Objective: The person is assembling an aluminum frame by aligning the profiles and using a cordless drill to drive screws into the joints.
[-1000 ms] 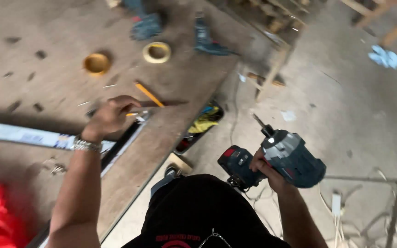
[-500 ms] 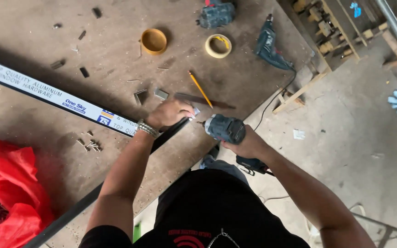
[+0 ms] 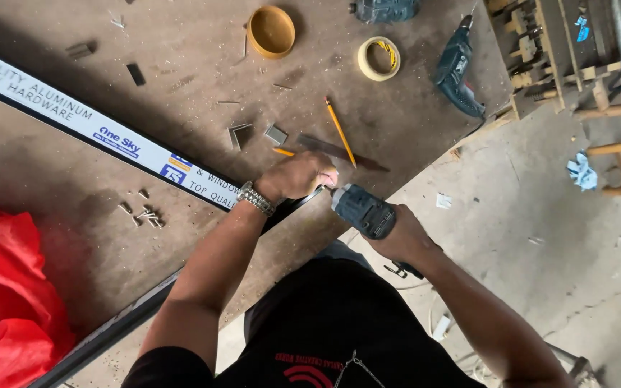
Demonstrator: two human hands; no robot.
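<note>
My left hand (image 3: pixel 297 176), with a metal watch at the wrist, presses down on the near end of a long aluminium profile (image 3: pixel 102 136) with a white printed wrapper that lies slantwise across the brown workbench (image 3: pixel 181 65). My right hand (image 3: pixel 397 237) grips a blue-grey cordless drill (image 3: pixel 362 210). The drill's nose points left and meets the profile's end right beside my left fingers. A second dark profile (image 3: pixel 116 327) runs down to the lower left along the bench edge.
On the bench lie a yellow pencil (image 3: pixel 340 131), a masking tape roll (image 3: pixel 379 58), a yellow round lid (image 3: pixel 271 31), a corded blue drill (image 3: pixel 458 68), loose screws (image 3: pixel 144 213) and small metal offcuts (image 3: pixel 238 134). Red cloth (image 3: pixel 5 294) sits lower left. Wooden frames (image 3: pixel 583 79) stand at right.
My right hand has brought the drill from out over the floor up to the bench edge, against the profile end. My left hand has stayed on the profile. My view has shifted.
</note>
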